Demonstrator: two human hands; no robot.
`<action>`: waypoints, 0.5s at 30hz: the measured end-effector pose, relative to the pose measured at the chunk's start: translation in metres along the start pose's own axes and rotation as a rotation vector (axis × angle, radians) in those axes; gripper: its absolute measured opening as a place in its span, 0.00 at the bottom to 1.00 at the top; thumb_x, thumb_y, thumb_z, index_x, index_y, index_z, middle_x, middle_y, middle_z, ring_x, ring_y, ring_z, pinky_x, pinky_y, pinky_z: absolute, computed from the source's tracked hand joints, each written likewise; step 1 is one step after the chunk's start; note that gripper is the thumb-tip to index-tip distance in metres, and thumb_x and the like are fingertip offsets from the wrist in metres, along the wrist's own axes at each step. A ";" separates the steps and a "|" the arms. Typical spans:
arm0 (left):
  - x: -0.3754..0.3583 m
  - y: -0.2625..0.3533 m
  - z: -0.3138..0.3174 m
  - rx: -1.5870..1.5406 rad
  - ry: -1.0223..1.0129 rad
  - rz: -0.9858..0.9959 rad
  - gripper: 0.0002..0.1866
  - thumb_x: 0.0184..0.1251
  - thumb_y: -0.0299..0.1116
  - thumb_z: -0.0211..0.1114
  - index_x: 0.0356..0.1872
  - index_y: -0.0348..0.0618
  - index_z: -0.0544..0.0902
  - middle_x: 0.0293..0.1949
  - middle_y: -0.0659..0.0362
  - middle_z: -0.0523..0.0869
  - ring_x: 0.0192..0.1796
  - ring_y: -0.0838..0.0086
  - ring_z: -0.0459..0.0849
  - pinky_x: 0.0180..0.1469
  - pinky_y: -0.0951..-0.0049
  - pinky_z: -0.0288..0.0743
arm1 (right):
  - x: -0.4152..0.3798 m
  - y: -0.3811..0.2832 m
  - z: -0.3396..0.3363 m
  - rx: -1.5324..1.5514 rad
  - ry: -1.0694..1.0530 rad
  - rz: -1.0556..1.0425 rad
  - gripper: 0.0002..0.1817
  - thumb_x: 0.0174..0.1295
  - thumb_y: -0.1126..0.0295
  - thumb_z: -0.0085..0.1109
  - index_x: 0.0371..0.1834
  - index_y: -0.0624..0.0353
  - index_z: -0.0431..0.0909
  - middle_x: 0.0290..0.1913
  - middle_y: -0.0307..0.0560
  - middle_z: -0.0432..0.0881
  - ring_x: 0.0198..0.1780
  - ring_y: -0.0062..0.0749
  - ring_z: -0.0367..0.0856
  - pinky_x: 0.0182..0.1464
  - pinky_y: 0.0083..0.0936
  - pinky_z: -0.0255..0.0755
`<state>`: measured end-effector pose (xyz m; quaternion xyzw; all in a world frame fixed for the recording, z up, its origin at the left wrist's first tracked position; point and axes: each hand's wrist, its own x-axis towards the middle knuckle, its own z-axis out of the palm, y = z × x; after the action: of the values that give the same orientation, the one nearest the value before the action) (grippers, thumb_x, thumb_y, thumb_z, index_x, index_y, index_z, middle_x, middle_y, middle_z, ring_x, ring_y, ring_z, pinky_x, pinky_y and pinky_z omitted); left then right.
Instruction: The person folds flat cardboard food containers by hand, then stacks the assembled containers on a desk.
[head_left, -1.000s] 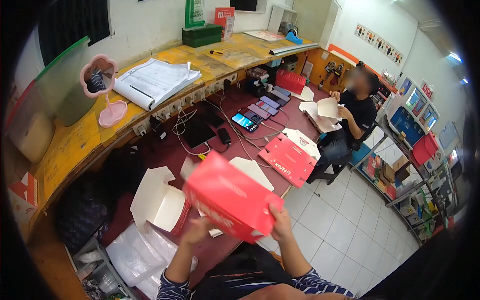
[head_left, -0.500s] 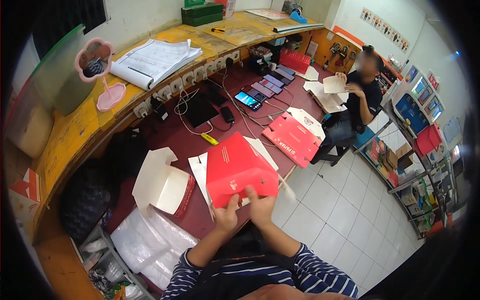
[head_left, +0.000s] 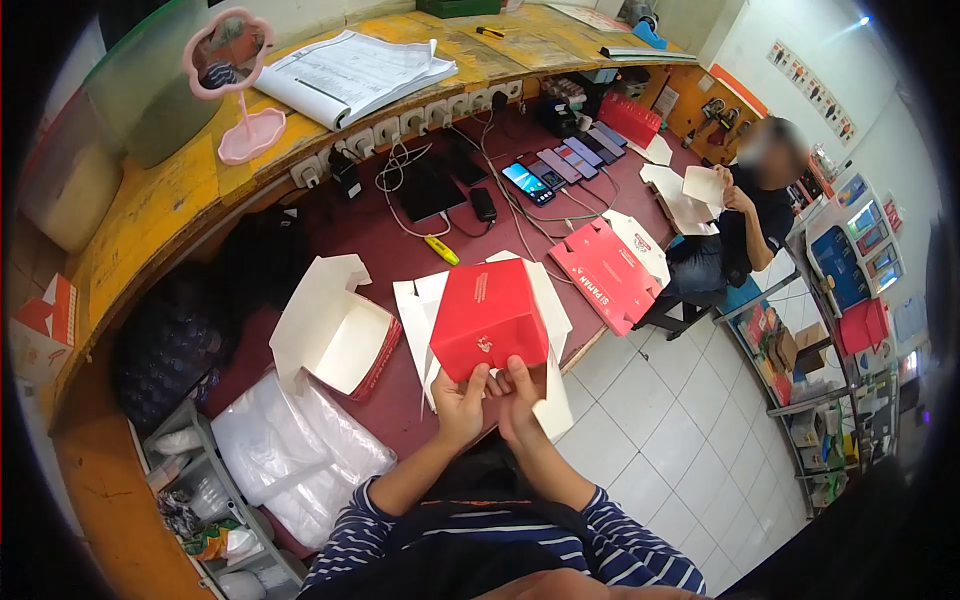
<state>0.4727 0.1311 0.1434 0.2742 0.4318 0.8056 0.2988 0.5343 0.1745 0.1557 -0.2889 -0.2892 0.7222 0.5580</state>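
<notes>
Both my hands hold the near edge of a red cardboard box (head_left: 488, 312), its walls folded up and its red outside facing me. My left hand (head_left: 462, 403) grips the lower edge, thumb up. Close beside it, my right hand (head_left: 517, 398) pinches the same edge further right. White card flaps stick out around the box. On the left stands an open box (head_left: 362, 345), white inside with a red side. A flat red and white carton (head_left: 610, 272) lies to the right on the dark red table (head_left: 350, 262).
Phones (head_left: 528, 184), cables and a yellow highlighter (head_left: 441, 250) lie beyond the box. Plastic bags (head_left: 290, 450) are at the lower left. A pink mirror (head_left: 252, 135) and papers (head_left: 350, 75) occupy the yellow shelf. At the right, a seated person (head_left: 765, 200) handles another carton.
The red box has turned and its walls now stand more squarely folded. My right hand has shifted from lying over its face to its lower edge. The camera view has shifted slightly.
</notes>
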 end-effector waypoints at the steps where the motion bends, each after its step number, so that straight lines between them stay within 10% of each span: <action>1: -0.001 0.001 -0.001 -0.012 -0.022 -0.017 0.11 0.65 0.31 0.50 0.45 0.36 0.69 0.31 0.58 0.79 0.27 0.78 0.77 0.26 0.81 0.69 | 0.007 -0.003 -0.006 0.031 -0.064 0.135 0.14 0.51 0.75 0.60 0.41 0.55 0.71 0.32 0.36 0.75 0.33 0.20 0.73 0.35 0.16 0.66; 5: 0.011 0.024 -0.014 -0.967 0.285 -0.576 0.17 0.67 0.42 0.44 0.42 0.39 0.74 0.37 0.58 0.79 0.36 0.75 0.77 0.34 0.80 0.68 | 0.016 -0.018 0.000 -0.068 -0.014 0.192 0.16 0.50 0.76 0.60 0.43 0.53 0.70 0.33 0.33 0.74 0.34 0.18 0.72 0.35 0.15 0.65; 7: 0.007 0.009 -0.030 -1.091 0.168 -0.512 0.15 0.66 0.39 0.48 0.41 0.39 0.75 0.38 0.59 0.79 0.36 0.78 0.77 0.36 0.81 0.67 | 0.020 -0.008 -0.008 -0.305 -0.018 0.007 0.23 0.51 0.75 0.60 0.51 0.56 0.64 0.42 0.38 0.73 0.44 0.22 0.69 0.45 0.21 0.64; 10: -0.001 0.006 -0.021 -0.006 0.239 -0.189 0.06 0.57 0.27 0.61 0.34 0.37 0.79 0.27 0.63 0.80 0.27 0.87 0.73 0.30 0.86 0.64 | 0.010 -0.006 -0.003 -0.265 -0.119 -0.179 0.19 0.52 0.79 0.55 0.49 0.59 0.67 0.45 0.43 0.75 0.48 0.28 0.71 0.52 0.23 0.63; 15: -0.006 0.000 -0.014 -0.026 0.434 -0.114 0.04 0.55 0.28 0.63 0.25 0.38 0.80 0.19 0.66 0.77 0.19 0.88 0.68 0.22 0.86 0.61 | -0.017 0.024 0.000 0.152 -0.201 0.116 0.30 0.53 0.82 0.53 0.60 0.55 0.55 0.54 0.43 0.65 0.54 0.29 0.66 0.53 0.25 0.64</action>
<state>0.4674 0.1195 0.1357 0.0657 0.4905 0.8330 0.2473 0.5221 0.1523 0.1394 -0.1883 -0.2708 0.7984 0.5037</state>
